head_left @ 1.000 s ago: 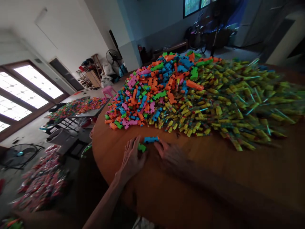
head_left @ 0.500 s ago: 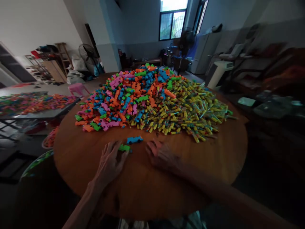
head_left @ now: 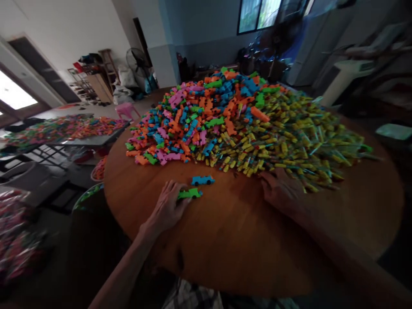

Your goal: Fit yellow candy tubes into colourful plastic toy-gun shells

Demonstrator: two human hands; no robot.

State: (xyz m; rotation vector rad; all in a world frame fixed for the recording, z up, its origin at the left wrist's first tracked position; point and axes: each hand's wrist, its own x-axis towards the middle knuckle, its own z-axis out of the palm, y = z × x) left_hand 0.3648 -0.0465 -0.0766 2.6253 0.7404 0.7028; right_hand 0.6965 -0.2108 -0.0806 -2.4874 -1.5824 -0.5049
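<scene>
My left hand [head_left: 169, 204] rests on the round wooden table with thumb and fingers closed around the rear of a small green toy truck [head_left: 189, 194]. Just beyond it a blue toy truck [head_left: 202, 180] stands on its wheels, untouched. My right hand [head_left: 278, 189] reaches to the front edge of a heap of yellow wrapped pieces [head_left: 277, 148]. Its thumb and fingers are apart at the pieces; the fingertips are blurred and partly hidden. To the left of the yellow pieces rises a mound of orange, blue, pink and green toy trucks [head_left: 180, 122].
The brown tabletop [head_left: 225, 240] spreads in front of me. More colourful toys [head_left: 74, 128] cover a side table at left, beside a pink stool [head_left: 127, 110]. Wrapped items [head_left: 19, 240] lie at lower left. Fans [head_left: 138, 60] stand at the back.
My right hand has moved right and forward, from beside the blue truck to the yellow heap. The left hand keeps the green truck. The view has swung left.
</scene>
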